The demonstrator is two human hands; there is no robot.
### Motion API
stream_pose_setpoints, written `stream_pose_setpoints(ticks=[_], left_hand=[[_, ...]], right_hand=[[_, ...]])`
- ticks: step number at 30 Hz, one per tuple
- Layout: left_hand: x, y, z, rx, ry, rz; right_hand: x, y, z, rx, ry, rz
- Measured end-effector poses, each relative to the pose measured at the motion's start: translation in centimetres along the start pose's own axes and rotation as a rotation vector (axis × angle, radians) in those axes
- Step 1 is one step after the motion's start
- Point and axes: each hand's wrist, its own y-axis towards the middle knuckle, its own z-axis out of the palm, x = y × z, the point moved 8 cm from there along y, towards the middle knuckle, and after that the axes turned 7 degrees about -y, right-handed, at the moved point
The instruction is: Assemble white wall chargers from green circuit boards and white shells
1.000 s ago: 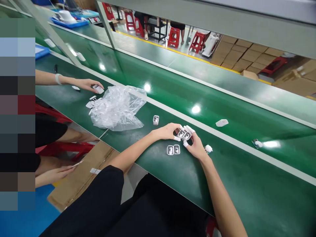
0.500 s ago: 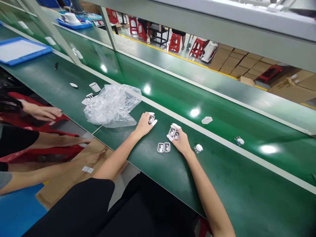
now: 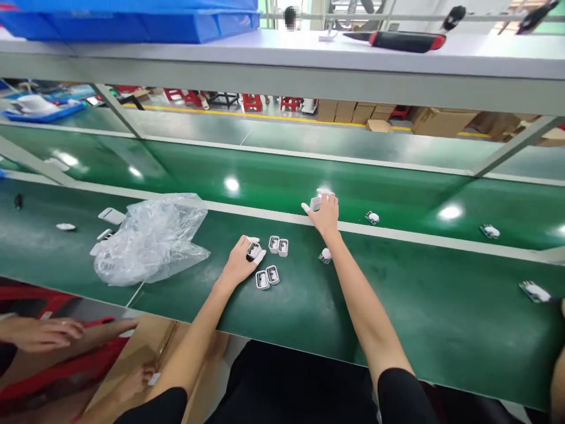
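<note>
On the green bench, my left hand [image 3: 241,262] is closed around a small white open casing [image 3: 253,250] with dark parts inside. White covers sit on the fingertips of both hands. Just right of it stand two pairs of similar filled casings, one pair [image 3: 278,245] farther back and one pair [image 3: 267,277] nearer me. My right hand [image 3: 325,212] reaches over the pale strip to the green belt, thumb and fingers around a white plastic casing [image 3: 315,204]. Below that wrist lies a small circuit board with a white round part [image 3: 325,255].
A crumpled clear plastic bag [image 3: 152,238] lies left, beside a white casing [image 3: 112,215]. More circuit boards lie on the belt [image 3: 372,218] and bench [image 3: 535,291]. A shelf [image 3: 282,65] crosses above, holding a blue bin [image 3: 132,26]. Another person's hands [image 3: 48,334] are at lower left.
The view has turned right. My right hand has let go of a casing pair, now standing on the bench, and moved onto the belt around a white casing. My left hand still holds its casing.
</note>
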Motion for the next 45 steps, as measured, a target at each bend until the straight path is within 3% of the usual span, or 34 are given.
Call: stream_pose_setpoints(ticks=[4,7,9,11,13,15,17,20,21,23,25,27,29,31,35,37,41,45], left_hand=[[-0.4,0.1,-0.1,0.025,-0.001,0.026],[0.2,0.3,-0.3,0.029,-0.029,0.017],[0.6,0.3,-1.1,-0.034,-0.065,0.011],[0.3,0.0,-3.0,-0.207,-0.095,0.011],[-1.6,-0.8,-5.1,-0.407,-0.124,0.038],[-5.2,-1.3,-5.6,-0.436,-0.186,0.097],[-9.8,-0.8,-2.6,-0.106,-0.281,0.119],[-15.7,-0.8,3.4,0.377,-0.429,0.092],[-17.1,-1.0,5.2,0.505,-0.477,0.072],[-18.8,-1.3,8.2,0.655,-0.631,0.010],[-19.7,-1.8,10.3,0.693,-0.827,-0.055],[-19.9,-2.9,11.9,0.697,-0.955,-0.076],[-19.8,-4.5,13.4,0.704,-0.915,-0.020],[-19.3,-5.9,15.0,0.710,-0.752,0.103],[-18.4,-7.9,17.8,0.744,-0.471,0.450],[-17.7,-8.0,18.5,0.728,-0.425,0.521],[-16.6,-7.1,18.2,0.638,-0.458,0.429],[-16.4,-6.8,17.5,0.566,-0.542,0.328]], right_hand=[[-1.4,3.2,0.7,0.149,0.027,0.025],[-1.3,2.4,0.1,0.231,0.108,-0.015],[-0.8,0.4,-1.5,0.259,0.175,-0.055],[0.3,-2.7,-3.8,0.288,0.250,-0.106],[1.9,-6.3,-6.3,0.327,0.328,-0.171],[4.1,-10.2,-8.5,0.411,0.472,-0.252],[5.6,-13.2,-10.3,0.434,0.462,-0.270],[6.8,-15.9,-12.4,0.356,0.360,-0.276],[6.7,-16.4,-13.0,0.317,0.331,-0.281],[5.6,-16.9,-13.8,0.256,0.311,-0.292],[2.8,-17.0,-14.1,0.215,0.321,-0.260],[-1.3,-16.6,-13.9,0.169,0.272,-0.139],[-5.2,-16.3,-12.9,0.166,0.114,-0.015],[-7.3,-16.0,-11.4,0.201,0.008,0.026],[-6.9,-15.0,-7.9,0.329,-0.050,-0.062],[-5.9,-14.6,-6.6,0.398,-0.039,-0.129],[-5.3,-14.7,-5.8,0.424,-0.013,-0.189],[-6.3,-14.1,-6.2,0.316,-0.024,-0.157]])
